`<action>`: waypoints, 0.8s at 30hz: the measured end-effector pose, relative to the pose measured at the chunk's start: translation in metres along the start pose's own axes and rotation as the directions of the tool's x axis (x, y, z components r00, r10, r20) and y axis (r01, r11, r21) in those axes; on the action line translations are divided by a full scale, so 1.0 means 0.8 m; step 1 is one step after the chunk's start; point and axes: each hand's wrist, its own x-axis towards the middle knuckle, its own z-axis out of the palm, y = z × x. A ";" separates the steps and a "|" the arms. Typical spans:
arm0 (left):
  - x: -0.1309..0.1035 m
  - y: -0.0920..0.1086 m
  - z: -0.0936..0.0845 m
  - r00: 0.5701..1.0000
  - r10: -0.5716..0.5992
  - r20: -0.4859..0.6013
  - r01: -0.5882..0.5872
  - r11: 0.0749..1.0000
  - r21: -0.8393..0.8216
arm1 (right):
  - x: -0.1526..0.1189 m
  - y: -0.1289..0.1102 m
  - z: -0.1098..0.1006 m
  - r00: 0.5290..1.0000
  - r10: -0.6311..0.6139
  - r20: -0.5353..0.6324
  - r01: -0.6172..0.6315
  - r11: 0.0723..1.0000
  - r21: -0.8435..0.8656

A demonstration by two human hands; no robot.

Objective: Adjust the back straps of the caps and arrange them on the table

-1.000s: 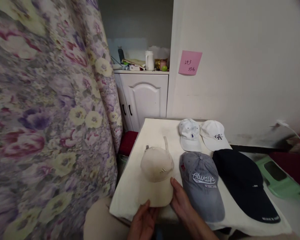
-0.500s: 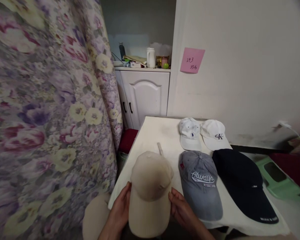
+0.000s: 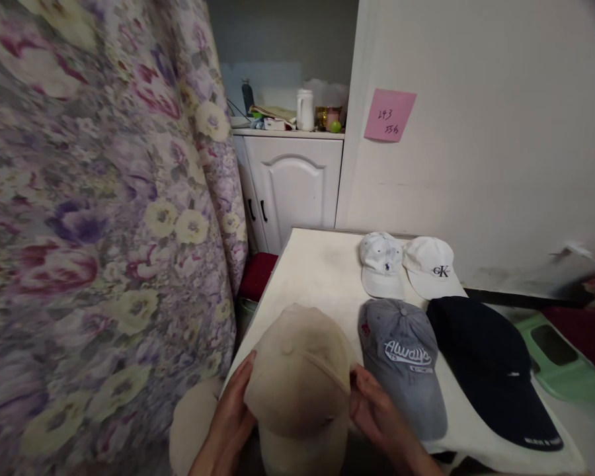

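Observation:
A beige baseball cap point(image 3: 302, 370) is held up over the near edge of the table, its brim toward me and partly below the frame. My left hand point(image 3: 235, 410) grips its left side, and my right hand point(image 3: 377, 406) grips the right side; both sets of fingers are partly hidden by the cap. Just right of my right hand lies a grey cap point(image 3: 401, 370) with "Always" lettering. Beside that one rests a dark navy cap point(image 3: 486, 363). Farther back sit a pale cap point(image 3: 381, 261) with a small dark emblem and a white cap point(image 3: 432, 264) marked "CK".
The cloth-covered table point(image 3: 317, 264) stands against the wall. A floral curtain point(image 3: 104, 231) fills the left side. Behind are a white cabinet point(image 3: 297, 185) with a white jug point(image 3: 305, 109) on top, and a pink note point(image 3: 391, 116). At right is a green stool point(image 3: 560, 360).
The beige cap has come closer to me and tipped, so more of its crown top shows and its brim drops lower. The strap behind it no longer sticks out. Both hands keep their hold.

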 end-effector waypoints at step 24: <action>-0.032 0.071 0.045 0.911 0.056 0.408 -0.027 0.997 -0.078 | -0.015 -0.110 0.035 0.979 -0.202 0.020 0.201 0.950 -0.240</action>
